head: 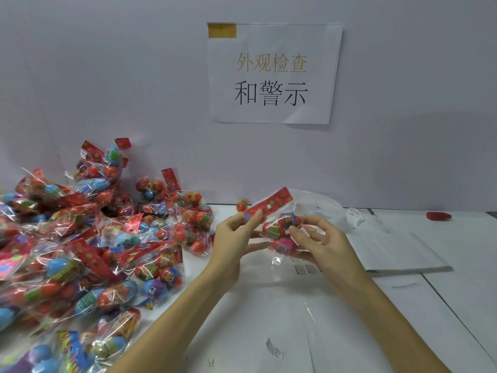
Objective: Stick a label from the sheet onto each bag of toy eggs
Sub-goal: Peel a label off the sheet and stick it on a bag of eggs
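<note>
One clear bag of toy eggs [279, 230] with a red printed header card, held above the white table [269, 319] by both hands. Left hand [234, 238] pinches the header, fingers together. Right hand [320, 240] curls round the egg end, fingers loosely spread. Pile of bags [88, 243] at left, too many to count. Label sheets [398, 254] at right. One paper sign [274, 74] on the wall.

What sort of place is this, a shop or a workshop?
Probably a packing or inspection station in a small factory. A printed Chinese sign is taped to the plain wall, a big heap of bagged toy eggs covers the paper-covered table, and both hands hold one bag.
</note>
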`<state>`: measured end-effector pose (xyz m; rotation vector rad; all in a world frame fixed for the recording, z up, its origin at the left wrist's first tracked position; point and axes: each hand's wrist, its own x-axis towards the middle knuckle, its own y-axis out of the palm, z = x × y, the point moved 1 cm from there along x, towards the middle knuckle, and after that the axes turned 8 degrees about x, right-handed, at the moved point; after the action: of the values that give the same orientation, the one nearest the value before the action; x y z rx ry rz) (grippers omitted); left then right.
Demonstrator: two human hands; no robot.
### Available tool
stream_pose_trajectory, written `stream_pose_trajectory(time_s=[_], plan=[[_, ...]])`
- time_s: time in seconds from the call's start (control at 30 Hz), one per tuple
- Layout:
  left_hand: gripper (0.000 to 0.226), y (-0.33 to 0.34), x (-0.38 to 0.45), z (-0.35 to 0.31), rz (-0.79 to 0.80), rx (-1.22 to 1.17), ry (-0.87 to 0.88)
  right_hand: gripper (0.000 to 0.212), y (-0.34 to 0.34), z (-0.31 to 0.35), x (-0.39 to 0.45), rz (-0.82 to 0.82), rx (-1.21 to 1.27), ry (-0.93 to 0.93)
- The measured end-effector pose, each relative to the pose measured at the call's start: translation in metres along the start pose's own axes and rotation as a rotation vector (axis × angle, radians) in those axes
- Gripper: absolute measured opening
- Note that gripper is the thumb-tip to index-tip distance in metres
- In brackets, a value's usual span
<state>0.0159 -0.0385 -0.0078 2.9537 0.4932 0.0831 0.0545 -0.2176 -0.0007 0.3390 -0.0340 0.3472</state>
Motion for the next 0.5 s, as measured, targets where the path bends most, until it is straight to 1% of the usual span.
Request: stream_pose_trajectory(time_s=[0.03,0.13,0.23,0.3,0.33,0.37,0.43,0.47,0.5], plan=[[0.031,-0.002,0.001,-0.002,-0.002,0.027,-0.004,0.031,0.000,0.001,-0.001,0.014,-0.013,0.001],[0.030,-0.006,0.004,-0.002,0.055,0.093,-0.035,0.029,-0.001,0.002,-0.003,0.027,-0.064,-0.005],[0.024,-0.013,0.009,-0.002,0.061,0.026,-0.088,0.024,0.000,0.000,-0.002,0.039,-0.100,0.021],[0.026,-0.015,0.011,-0.001,0.036,-0.016,-0.091,0.021,0.001,-0.003,0.000,0.073,-0.133,-0.003],[0.027,-0.015,0.010,0.000,-0.006,0.009,-0.063,0.020,0.001,-0.005,-0.001,0.075,-0.163,-0.046],[0.029,-0.014,0.010,0.002,-0.078,0.091,-0.011,0.019,0.002,-0.006,-0.001,0.056,-0.219,-0.114],[0.033,-0.012,0.007,0.007,-0.280,0.338,0.125,0.022,0.002,-0.009,-0.003,-0.031,-0.408,-0.283],[0.034,-0.010,0.007,0.008,-0.298,0.395,0.161,0.028,0.002,-0.010,-0.003,-0.061,-0.517,-0.359],[0.038,-0.008,0.007,0.008,-0.219,0.370,0.142,0.037,0.002,-0.011,-0.005,-0.047,-0.607,-0.412]])
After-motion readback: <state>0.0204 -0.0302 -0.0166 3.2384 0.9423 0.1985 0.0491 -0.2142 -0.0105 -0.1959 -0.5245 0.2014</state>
